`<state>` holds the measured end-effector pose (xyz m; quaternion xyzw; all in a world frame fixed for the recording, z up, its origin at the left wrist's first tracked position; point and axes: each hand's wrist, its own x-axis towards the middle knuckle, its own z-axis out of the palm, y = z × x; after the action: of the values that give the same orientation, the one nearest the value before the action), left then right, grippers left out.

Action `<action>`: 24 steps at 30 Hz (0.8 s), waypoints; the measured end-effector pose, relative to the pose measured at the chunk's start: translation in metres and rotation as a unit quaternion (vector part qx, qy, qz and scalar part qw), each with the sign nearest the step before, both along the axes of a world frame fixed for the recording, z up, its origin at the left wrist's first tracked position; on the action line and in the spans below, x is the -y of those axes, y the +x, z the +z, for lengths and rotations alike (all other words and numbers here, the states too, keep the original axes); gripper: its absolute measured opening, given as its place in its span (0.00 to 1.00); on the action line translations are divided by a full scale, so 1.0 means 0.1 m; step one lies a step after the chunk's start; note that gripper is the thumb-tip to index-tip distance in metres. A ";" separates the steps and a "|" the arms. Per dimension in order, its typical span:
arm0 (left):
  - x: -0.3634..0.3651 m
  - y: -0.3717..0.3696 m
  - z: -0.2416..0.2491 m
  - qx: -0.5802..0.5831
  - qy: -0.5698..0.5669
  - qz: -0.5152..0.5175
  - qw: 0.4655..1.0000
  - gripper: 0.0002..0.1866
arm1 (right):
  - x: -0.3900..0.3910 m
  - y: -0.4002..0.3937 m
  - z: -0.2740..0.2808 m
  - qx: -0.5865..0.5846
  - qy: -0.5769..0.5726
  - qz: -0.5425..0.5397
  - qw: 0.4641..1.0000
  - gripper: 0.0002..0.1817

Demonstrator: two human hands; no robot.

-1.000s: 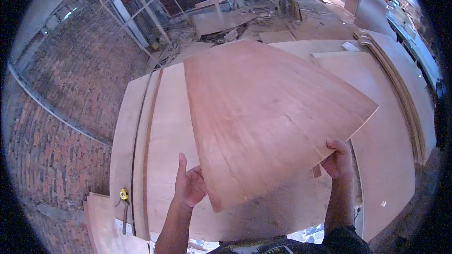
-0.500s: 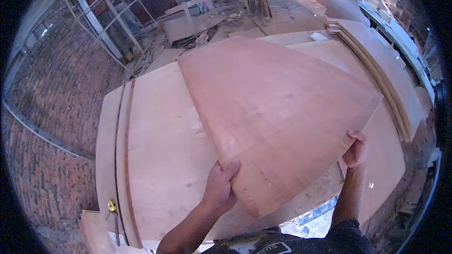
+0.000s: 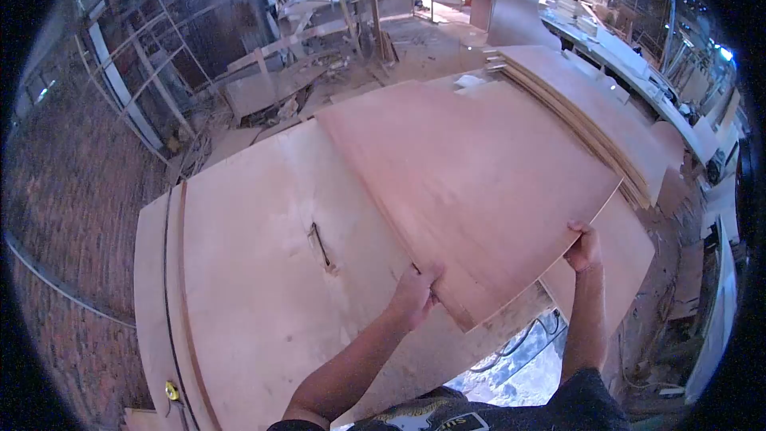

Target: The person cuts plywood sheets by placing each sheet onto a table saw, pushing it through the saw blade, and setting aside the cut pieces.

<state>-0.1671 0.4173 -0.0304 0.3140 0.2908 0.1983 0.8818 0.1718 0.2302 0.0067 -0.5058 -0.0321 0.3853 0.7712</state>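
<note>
A broad, pale wooden tabletop (image 3: 247,295) spreads beneath a smooth, reddish, straight-edged panel (image 3: 487,183), slanted near a stack of thin sheets (image 3: 586,132). The left hand (image 3: 415,297) grasps the panel's left edge, the right hand (image 3: 586,247) its near-right edge. Farther left: a dark slit (image 3: 320,244) (roughly rimmed) and a yellow tape measure (image 3: 171,389).

Light glares blue-white at upper right, around a bright spot (image 3: 725,53), while the brick wall (image 3: 68,223) sits dim. Fisheye curves the outer lines; corners fall black and grainy. The sheet (image 3: 487,175) looks softly lit, slightly hazy.
</note>
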 end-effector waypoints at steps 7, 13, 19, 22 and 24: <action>0.21 0.09 -0.91 -0.045 -0.084 -0.020 0.995 0.19 | 0.28 0.40 -1.21 -0.053 0.003 -0.080 0.995 0.04; 0.34 0.21 -1.32 -0.093 -0.098 0.039 0.990 0.19 | 0.32 0.36 -1.32 -0.089 0.000 -0.118 0.989 0.07; 0.13 0.30 -1.39 -0.136 -0.113 0.177 0.968 0.20 | 0.54 0.74 -1.57 -0.086 0.028 -0.127 0.988 0.12; 0.05 0.54 -1.35 -0.135 -0.102 0.246 0.954 0.20 | 0.75 0.87 -1.58 -0.038 0.030 -0.170 0.984 0.14; -0.02 0.75 -1.41 -0.130 -0.073 0.247 0.958 0.19 | 0.95 0.82 -1.22 -0.069 0.005 -0.147 0.987 0.15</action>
<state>-0.0923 0.4190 -0.1709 0.1904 0.4846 0.3455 0.7808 0.2536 0.1355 -0.1152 -0.4732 0.0938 0.3011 0.8226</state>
